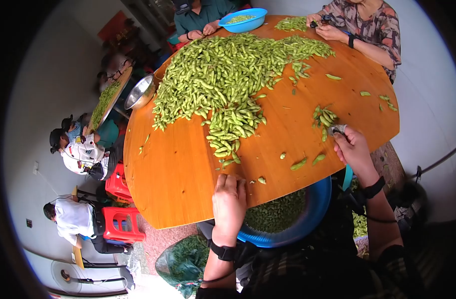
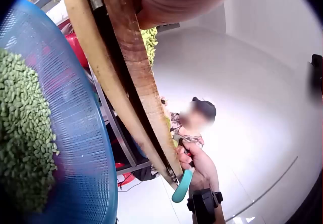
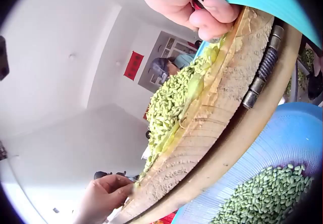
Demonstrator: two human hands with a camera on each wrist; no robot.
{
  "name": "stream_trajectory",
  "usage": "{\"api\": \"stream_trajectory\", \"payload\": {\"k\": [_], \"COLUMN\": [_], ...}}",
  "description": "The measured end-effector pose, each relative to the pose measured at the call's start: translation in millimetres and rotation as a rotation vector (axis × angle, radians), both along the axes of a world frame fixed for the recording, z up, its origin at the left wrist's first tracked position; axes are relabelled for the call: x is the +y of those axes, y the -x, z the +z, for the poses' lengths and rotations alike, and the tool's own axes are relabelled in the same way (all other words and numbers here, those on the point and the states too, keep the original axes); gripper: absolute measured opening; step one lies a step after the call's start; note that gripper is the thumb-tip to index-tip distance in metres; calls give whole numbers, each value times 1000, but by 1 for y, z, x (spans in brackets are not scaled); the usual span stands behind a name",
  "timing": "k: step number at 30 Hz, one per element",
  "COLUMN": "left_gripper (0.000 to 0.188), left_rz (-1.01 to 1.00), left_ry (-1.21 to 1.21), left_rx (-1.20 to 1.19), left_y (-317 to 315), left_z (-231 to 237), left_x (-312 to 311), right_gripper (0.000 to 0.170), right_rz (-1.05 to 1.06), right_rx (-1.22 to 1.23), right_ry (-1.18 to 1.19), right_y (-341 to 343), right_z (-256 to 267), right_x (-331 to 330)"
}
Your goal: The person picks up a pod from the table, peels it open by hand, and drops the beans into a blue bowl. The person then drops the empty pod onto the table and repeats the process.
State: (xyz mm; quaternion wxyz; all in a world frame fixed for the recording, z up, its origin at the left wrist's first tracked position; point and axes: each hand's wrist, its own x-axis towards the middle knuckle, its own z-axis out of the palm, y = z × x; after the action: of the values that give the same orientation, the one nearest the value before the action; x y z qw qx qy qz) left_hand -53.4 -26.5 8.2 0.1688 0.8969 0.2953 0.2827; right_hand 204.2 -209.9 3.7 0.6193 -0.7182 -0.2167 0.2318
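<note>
A broad heap of green soybean pods [image 1: 213, 74] lies on the round wooden table [image 1: 173, 169]. My left hand [image 1: 229, 202] rests at the near table edge, fingers loosely bent, fingertips just below the heap's narrow end; in the right wrist view the same left hand [image 3: 108, 196] sits low on the edge. A small dark and silvery piece [image 1: 339, 128] is gripped in my right hand [image 1: 356, 152], which stays close to a little cluster of pods [image 1: 326, 116]. The fingers partly hide that piece; its kind cannot be made out.
Below the edge stands a blue mesh basket [image 1: 317, 202] of shelled beans [image 2: 22, 123]. A teal curved piece [image 3: 272, 2] shows beside my right hand. Across the table two people work near a blue basin [image 1: 255, 21]. Red stools [image 1: 123, 224] and a green net bag [image 1: 183, 259] stand left.
</note>
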Motion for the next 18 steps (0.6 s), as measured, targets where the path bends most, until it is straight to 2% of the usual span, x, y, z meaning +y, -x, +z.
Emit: {"api": "stream_trajectory", "payload": {"k": [5,7,9,11,13,16,18], "left_gripper": [5,5,5,4,5,5,5], "left_rz": [-128,-157,-173,-126,-130,-443,-428], "left_ry": [125,-16,-40,-140,-115,150,151], "left_rx": [-79,18,106,197,199,226,221], "left_y": [-16,-24,-25,-20,-14,-13,-27], "left_z": [7,9,8,10,12,22,25], "left_x": [-22,-28,-33,-40,-50,-68,-75], "right_gripper": [12,12,13,13,15,16,16], "right_rz": [6,17,18,12,23,35,43], "right_rx": [25,14,-3,-16,-2,-4,0], "right_ry": [-10,-12,6,21,-23,-26,-44], "right_y": [0,-2,-2,-2,-1,0,0], "right_z": [0,-4,-6,-5,-3,2,0], "right_x": [0,-3,-4,-6,-5,-6,-6]}}
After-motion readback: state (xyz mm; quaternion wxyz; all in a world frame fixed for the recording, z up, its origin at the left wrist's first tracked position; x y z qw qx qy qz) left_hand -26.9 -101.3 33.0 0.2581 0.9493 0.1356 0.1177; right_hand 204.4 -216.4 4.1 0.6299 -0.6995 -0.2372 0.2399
